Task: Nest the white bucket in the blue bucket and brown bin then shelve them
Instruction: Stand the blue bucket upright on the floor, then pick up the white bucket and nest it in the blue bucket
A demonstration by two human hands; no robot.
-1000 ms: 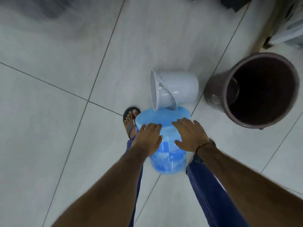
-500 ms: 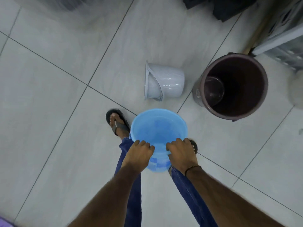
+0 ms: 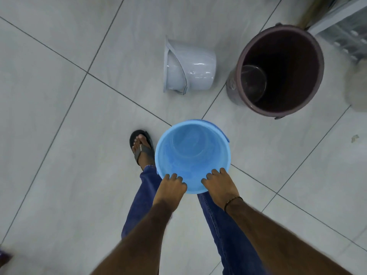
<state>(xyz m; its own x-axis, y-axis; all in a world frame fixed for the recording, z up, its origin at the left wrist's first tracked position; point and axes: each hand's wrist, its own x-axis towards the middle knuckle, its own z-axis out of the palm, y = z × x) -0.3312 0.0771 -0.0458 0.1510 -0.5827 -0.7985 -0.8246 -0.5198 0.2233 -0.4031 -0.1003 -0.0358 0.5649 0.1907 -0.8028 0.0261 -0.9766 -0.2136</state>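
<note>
I hold the blue bucket (image 3: 191,153) upright above the tiled floor, its mouth facing me and empty inside. My left hand (image 3: 170,188) grips its near rim on the left, and my right hand (image 3: 219,185) grips the near rim on the right. The white bucket (image 3: 195,70) lies on its side on the floor farther ahead, mouth to the left, handle folded across it. To its right stands the tall brown bin (image 3: 278,70), upright, open and dark inside.
Pale grey floor tiles (image 3: 59,135) spread all around. My left foot in a sandal (image 3: 142,147) is beside the blue bucket. A white shelf frame (image 3: 337,22) and a wooden stick (image 3: 311,10) are at the top right, behind the bin.
I have lifted the blue bucket from its tilted position near the white bucket and turned it upright, drawing it toward me. My view has risen and the white bucket and bin look farther away.
</note>
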